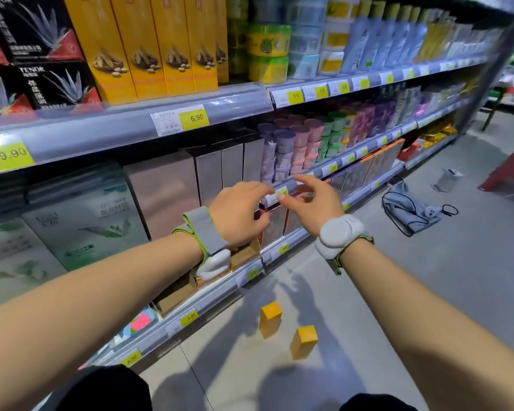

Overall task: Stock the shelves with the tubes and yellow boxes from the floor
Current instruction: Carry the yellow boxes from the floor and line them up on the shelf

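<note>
While both yellow boxes (288,333) stand on open floor, left hand (238,215), right hand (312,200) spread, empty.

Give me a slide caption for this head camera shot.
Both hands reach toward shelf; two yellow boxes on floor.

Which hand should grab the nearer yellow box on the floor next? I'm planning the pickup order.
Probably the right hand: it looks empty and the nearer yellow box stands on its side. The left hand is curled at the shelf.
</note>
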`<state>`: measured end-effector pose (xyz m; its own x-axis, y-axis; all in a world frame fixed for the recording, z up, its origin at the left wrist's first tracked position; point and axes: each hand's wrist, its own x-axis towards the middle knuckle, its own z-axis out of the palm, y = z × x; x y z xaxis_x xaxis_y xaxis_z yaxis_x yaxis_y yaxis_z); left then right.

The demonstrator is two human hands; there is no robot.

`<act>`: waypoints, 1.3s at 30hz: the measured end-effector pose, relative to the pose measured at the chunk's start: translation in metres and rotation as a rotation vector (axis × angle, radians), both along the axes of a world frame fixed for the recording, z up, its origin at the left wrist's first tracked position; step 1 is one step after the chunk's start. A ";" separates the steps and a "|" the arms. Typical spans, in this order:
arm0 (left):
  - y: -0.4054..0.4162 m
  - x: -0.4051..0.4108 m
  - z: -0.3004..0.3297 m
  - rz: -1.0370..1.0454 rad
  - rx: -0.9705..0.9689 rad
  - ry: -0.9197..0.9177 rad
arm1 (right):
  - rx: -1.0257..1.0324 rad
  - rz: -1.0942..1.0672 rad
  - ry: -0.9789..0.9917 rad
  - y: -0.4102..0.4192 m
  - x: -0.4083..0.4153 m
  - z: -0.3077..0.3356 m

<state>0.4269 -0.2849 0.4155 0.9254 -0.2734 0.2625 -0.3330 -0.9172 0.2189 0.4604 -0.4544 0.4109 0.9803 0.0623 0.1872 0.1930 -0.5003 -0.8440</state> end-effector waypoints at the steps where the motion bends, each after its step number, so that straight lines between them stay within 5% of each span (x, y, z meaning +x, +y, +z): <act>1: 0.000 0.000 -0.005 -0.002 -0.004 0.014 | 0.022 -0.006 0.024 -0.002 0.000 -0.008; 39: -0.047 0.051 -0.169 0.075 -0.201 0.340 | -0.107 -0.235 0.453 -0.059 0.030 -0.196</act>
<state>0.4776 -0.3319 0.2461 0.9842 -0.1759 -0.0204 -0.1443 -0.8637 0.4829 0.4900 -0.5138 0.2148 0.9515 -0.1731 -0.2544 -0.3074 -0.5744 -0.7587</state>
